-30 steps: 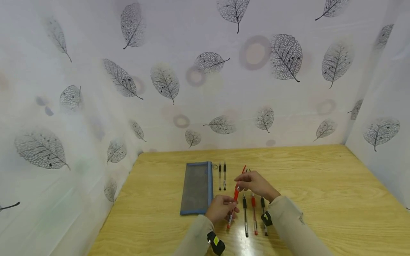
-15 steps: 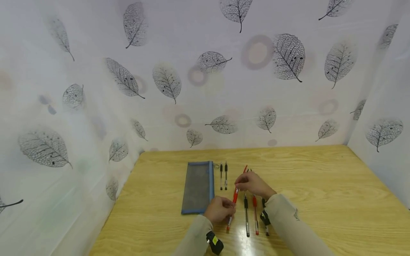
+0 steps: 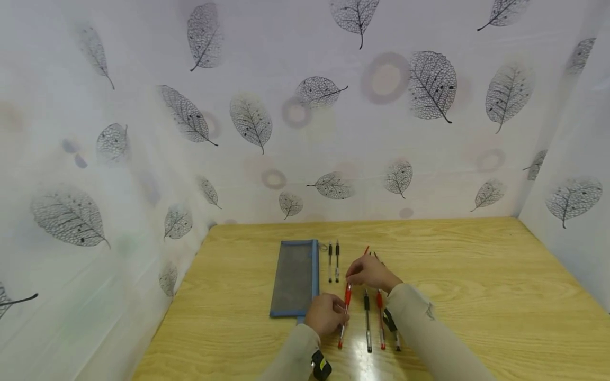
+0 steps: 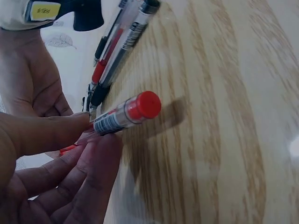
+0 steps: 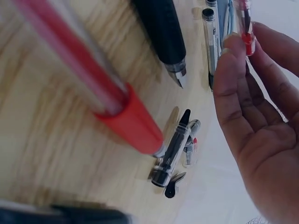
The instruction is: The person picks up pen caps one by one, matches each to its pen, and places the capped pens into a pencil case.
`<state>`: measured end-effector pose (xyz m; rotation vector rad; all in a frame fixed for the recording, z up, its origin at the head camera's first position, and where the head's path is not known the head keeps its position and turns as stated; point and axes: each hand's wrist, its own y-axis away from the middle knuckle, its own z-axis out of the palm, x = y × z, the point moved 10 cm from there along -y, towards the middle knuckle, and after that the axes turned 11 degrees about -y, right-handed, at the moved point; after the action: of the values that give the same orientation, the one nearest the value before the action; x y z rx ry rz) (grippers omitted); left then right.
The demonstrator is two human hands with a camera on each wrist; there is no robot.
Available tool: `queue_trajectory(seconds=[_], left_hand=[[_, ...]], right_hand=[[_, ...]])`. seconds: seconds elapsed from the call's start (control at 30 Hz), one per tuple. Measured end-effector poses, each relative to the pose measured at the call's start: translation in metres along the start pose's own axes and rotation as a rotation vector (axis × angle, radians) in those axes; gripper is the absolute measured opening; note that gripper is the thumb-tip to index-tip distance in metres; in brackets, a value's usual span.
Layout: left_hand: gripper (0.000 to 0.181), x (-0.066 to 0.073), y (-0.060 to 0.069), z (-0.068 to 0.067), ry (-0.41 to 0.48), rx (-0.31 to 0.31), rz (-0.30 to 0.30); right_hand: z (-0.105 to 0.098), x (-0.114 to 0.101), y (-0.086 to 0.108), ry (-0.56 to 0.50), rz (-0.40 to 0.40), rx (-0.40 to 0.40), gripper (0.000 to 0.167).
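Thumb and fingers of my left hand (image 3: 325, 313) pinch the barrel of a red gel pen (image 3: 346, 301) near its rear end. The left wrist view shows the pen's red end plug (image 4: 148, 104) and a barcode label. At the front end, my right hand (image 3: 373, 272) pinches what looks like a clear cap with a red end (image 5: 249, 44) around the pen's tip. Just right of the held pen lie a black gel pen (image 3: 367, 320), a red gel pen (image 3: 381, 320) and another black pen (image 3: 397, 341), partly hidden by the right wrist.
A grey mesh pouch (image 3: 294, 278) with blue edging lies left of the hands. Two black pens (image 3: 330, 264) lie beside it. Behind the right hand are loose clear caps (image 5: 173, 154), partly hidden in the head view. A leaf-print sheet (image 3: 305, 132) hangs around the table.
My right hand has moved slightly left along with the pen's front end, so the pen stands straighter in the head view. Both hands keep hold. The head view has shifted slightly.
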<state>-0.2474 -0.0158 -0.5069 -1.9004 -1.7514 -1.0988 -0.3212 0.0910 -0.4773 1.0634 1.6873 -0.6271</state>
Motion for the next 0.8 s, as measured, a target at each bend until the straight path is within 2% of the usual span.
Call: queue_trajectory(seconds=[0.1, 0.2, 0.4, 0.63, 0.8], left_hand=[[0.009, 0.001, 0.0, -0.002, -0.059, 0.025, 0.01], [0.009, -0.001, 0.0, 0.0, -0.079, 0.022, 0.003], [0.011, -0.003, -0.001, 0.0, -0.14, 0.045, -0.004], [0.014, 0.001, 0.0, -0.006, -0.267, 0.11, 0.021], [0.013, 0.003, 0.002, -0.008, -0.329, 0.135, 0.026]], right_hand=[[0.002, 0.002, -0.003, 0.018, 0.023, -0.015, 0.011], [0.005, 0.004, -0.007, 0.046, 0.03, -0.033, 0.009], [0.011, 0.006, -0.012, 0.079, -0.002, -0.062, 0.007], [0.014, 0.011, -0.015, 0.1, 0.017, -0.055, 0.004], [0.016, 0.012, -0.016, 0.112, 0.024, -0.053, 0.004]])
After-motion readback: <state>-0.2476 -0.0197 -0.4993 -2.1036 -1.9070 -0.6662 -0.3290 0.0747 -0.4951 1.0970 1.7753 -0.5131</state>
